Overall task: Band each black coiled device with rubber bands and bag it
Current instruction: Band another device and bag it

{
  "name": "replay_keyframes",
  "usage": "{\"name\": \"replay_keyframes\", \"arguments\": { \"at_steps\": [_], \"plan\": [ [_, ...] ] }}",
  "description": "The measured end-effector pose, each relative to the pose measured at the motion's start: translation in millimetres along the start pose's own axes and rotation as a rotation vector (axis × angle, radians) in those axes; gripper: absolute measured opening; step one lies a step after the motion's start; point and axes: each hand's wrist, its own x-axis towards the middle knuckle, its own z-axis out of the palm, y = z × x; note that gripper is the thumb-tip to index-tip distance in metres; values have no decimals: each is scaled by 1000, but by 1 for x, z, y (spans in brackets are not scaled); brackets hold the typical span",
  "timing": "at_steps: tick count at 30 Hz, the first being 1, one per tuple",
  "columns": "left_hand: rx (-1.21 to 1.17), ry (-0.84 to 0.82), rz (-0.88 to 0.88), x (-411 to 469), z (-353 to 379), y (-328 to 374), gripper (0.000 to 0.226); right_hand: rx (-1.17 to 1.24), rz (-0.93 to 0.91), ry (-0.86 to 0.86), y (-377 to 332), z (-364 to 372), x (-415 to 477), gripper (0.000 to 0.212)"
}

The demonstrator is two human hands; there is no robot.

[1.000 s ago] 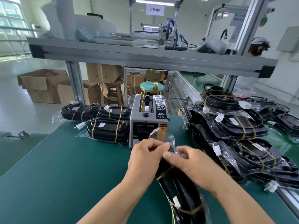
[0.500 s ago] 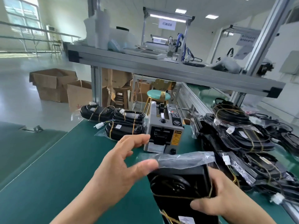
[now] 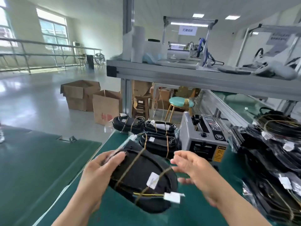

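Two rubber bands (image 3: 130, 163) cross the black coiled device (image 3: 141, 181), so the banding is done. Half a second ago the right hand held it from under, and the left hand was open near the mouth of the bag. Now they have swapped. The left hand (image 3: 101, 173) grips the left end of the device. The right hand (image 3: 197, 173) has let go and hangs with its fingers spread, just to the right of the device and not touching it. The device reaches out from the grip toward the right, over the green table (image 3: 48, 176). It looks to be inside its clear bag (image 3: 126, 141), but the blur makes that hard to be sure of. I think this one is finished and can join the done ones (image 3: 156, 141) just past the grip, left of the grey tape machine (image 3: 202, 141).
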Motion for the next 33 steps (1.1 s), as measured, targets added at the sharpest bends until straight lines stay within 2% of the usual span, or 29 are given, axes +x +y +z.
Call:
{"name": "replay_keyframes", "arguments": {
  "at_steps": [4,7,9,13,17,23,28,33],
  "plan": [
    [-49,253,-145,66,-28,-15,26,155,178,-95,8,54,43,53],
    [-45,334,-212,106,-41,-26,33,368,216,-142,0,93,79,45],
    [-54,368,-236,131,-47,-31,37,427,207,-121,-5,112,100,48],
    [-155,397,-240,173,-52,-37,29,317,111,-69,-5,136,137,50],
    [-118,416,-205,210,-49,-36,31,260,75,-101,-21,147,168,75],
    [-4,428,-180,248,-46,-42,34,233,103,-135,-22,145,197,70],
    [84,311,-264,261,-34,-52,32,55,114,-17,-10,157,177,83],
    [165,332,-294,255,-24,-62,42,-34,98,62,-2,164,168,76]
  ]
}}
